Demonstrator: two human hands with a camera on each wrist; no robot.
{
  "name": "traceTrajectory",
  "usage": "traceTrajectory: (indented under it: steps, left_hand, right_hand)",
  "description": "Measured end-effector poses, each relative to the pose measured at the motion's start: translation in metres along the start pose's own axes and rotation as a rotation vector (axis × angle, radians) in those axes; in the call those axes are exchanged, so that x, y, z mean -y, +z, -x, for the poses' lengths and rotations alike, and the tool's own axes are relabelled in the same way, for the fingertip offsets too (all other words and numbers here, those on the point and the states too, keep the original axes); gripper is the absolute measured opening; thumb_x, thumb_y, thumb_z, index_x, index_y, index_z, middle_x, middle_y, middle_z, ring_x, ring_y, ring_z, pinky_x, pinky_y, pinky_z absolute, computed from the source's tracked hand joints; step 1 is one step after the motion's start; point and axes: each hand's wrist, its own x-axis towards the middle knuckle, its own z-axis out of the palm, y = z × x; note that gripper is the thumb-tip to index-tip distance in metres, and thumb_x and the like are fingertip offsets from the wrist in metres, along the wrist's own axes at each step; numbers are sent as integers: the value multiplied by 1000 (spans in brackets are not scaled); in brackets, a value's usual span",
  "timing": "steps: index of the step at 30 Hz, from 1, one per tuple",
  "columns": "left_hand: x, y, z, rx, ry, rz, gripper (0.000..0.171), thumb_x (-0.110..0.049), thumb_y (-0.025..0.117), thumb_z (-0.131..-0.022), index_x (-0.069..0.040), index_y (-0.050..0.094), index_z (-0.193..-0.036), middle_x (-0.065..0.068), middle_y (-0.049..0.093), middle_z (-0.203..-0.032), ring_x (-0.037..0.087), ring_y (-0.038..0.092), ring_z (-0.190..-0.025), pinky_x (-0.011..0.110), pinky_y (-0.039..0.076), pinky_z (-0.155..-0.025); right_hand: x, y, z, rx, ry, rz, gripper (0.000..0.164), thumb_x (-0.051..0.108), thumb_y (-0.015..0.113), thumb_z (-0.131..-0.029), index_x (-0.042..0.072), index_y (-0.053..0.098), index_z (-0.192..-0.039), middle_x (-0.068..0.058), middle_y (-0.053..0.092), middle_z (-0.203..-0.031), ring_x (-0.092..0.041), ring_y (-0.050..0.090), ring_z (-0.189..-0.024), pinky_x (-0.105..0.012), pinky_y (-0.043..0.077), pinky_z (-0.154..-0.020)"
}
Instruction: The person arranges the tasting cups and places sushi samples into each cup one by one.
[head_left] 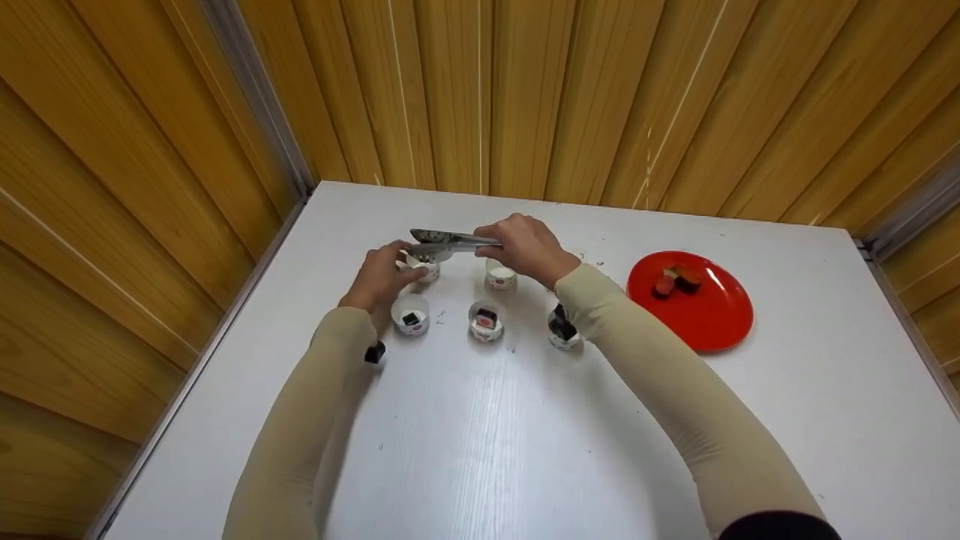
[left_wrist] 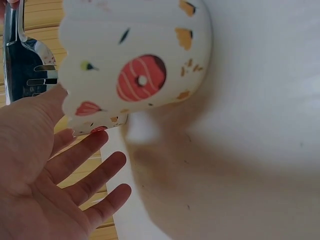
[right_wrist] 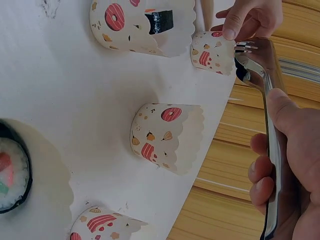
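Observation:
My right hand [head_left: 529, 246] grips metal tongs [right_wrist: 271, 200], their slotted end lying over the back-left paper baking cup [right_wrist: 212, 54]. My left hand [head_left: 379, 277] pinches that cup near its scalloped rim, thumb on the near side. Whatever lies between the tong ends is hidden. Closest to the left wrist camera stands the front-left cup [left_wrist: 135, 60], printed with a pink doughnut; a black-wrapped sushi piece [right_wrist: 161, 21] sits in it. A sushi roll piece [head_left: 486, 319] rests in the front-middle cup [head_left: 487, 335], and a dark piece [head_left: 561, 324] in the front-right one.
A red plate [head_left: 705, 326] with a few sushi pieces [head_left: 675, 280] lies at the right, beyond my right forearm. The back-middle cup [head_left: 501, 280] stands near the tongs. Another cup [right_wrist: 107, 225] is covered by the right arm in the head view. Wood-patterned walls [head_left: 525, 97] enclose the white table [head_left: 465, 450].

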Motion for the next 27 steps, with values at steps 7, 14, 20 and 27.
traceTrajectory:
  steps: [7, 14, 20, 27]
  left_hand:
    - [-1, 3, 0, -3, 8, 2, 56, -34, 74, -96, -12, 55, -144, 13, 57, -138, 30, 56, -120, 49, 48, -102]
    - [-1, 3, 1, -5, 7, 14, 56, -35, 74, -96, -13, 55, -144, 9, 59, -139, 28, 57, -120, 48, 47, -103]
    - [-2, 3, 0, 7, -8, 16, 57, -34, 74, -96, -12, 54, -144, 9, 60, -140, 28, 57, -118, 47, 48, -102]
    - [-2, 2, -2, 15, 0, 4, 58, -33, 74, -97, -11, 53, -146, 11, 59, -141, 28, 58, -118, 47, 49, -100]
  right_hand:
    - [1, 2, 1, 25, 4, -18, 21, 31, 69, -100, 17, 76, -114, -1, 77, -98, -15, 61, -72, -35, 51, -67]
    - [2, 5, 1, 1, -26, -8, 21, 31, 70, -99, 16, 76, -112, -1, 77, -97, -16, 63, -72, -38, 51, -66]
    - [1, 6, 1, -2, -17, -8, 23, 32, 72, -98, 14, 75, -111, -2, 76, -93, -17, 61, -72, -39, 51, -66]
    - [-1, 4, 2, 17, 21, -12, 27, 35, 72, -98, 14, 74, -114, -1, 74, -92, -19, 59, -74, -38, 50, -68]
